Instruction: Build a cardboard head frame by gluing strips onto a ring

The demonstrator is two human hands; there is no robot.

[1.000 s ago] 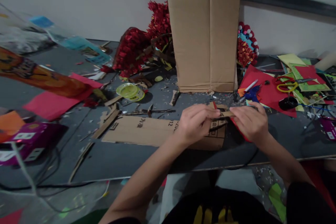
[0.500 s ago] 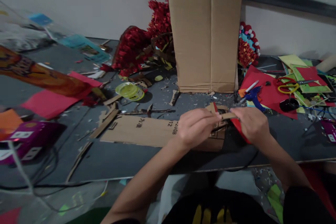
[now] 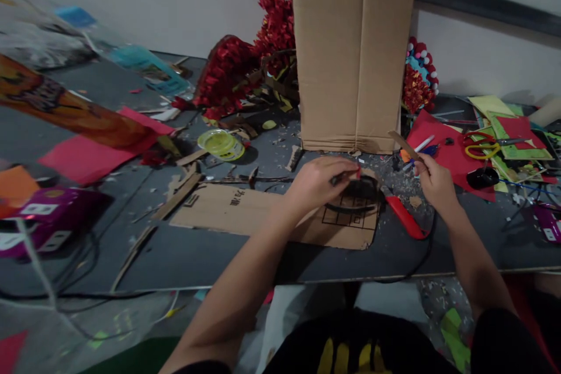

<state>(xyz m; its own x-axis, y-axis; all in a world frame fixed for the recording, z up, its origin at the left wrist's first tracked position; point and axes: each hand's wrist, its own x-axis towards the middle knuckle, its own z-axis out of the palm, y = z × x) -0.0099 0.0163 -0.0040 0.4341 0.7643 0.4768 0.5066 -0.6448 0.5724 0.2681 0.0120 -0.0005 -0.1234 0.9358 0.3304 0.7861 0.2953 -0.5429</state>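
My left hand (image 3: 322,184) is closed at the fingertips around a dark curved loop (image 3: 371,203), with a small red bit (image 3: 358,172) at the fingers. Part of the loop is hidden by the hand, and its material is hard to make out. Below it lies a flat piece of printed cardboard (image 3: 245,212). Off to the right, my right hand (image 3: 436,184) pinches a narrow cardboard strip (image 3: 404,145), raised and tilted toward the upper left. A red-handled utility knife (image 3: 405,217) lies on the table between my hands.
A tall cardboard panel (image 3: 350,58) stands behind my hands. At right are scissors (image 3: 484,149), a blue glue gun (image 3: 428,151) and red paper (image 3: 453,158). A yellow-green tub (image 3: 221,145), red paper flower forms (image 3: 228,76) and a purple box (image 3: 48,219) are at left.
My hands have moved apart. The right hand has carried the cardboard strip up and to the right, away from the left hand, uncovering the utility knife and more of the loop.
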